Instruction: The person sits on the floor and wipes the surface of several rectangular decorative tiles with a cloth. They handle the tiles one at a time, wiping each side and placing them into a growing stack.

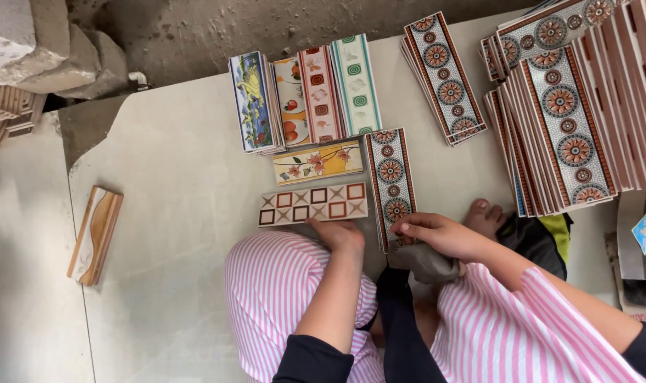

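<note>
I see left hand (340, 232) curled loosely at near edge of geometric border tile (313, 203), holding nothing; right hand (436, 234) fingers pinched on near end of medallion tile (391, 186), grey cloth (428, 264) beneath; both tiles on floor (174, 213)

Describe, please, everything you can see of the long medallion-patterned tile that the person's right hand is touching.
The medallion tile is a long, narrow rectangle, seemingly glazed ceramic, with a row of round brown-and-orange rosettes on a pale speckled ground, framed by red-brown edge bands. It lies flat on the pale floor slab, running away from the person, beside the flower tile and the square-patterned tile. Its near end is covered by the right hand, whose fingertips rest on it; the left hand is at the square-patterned tile instead.
</note>
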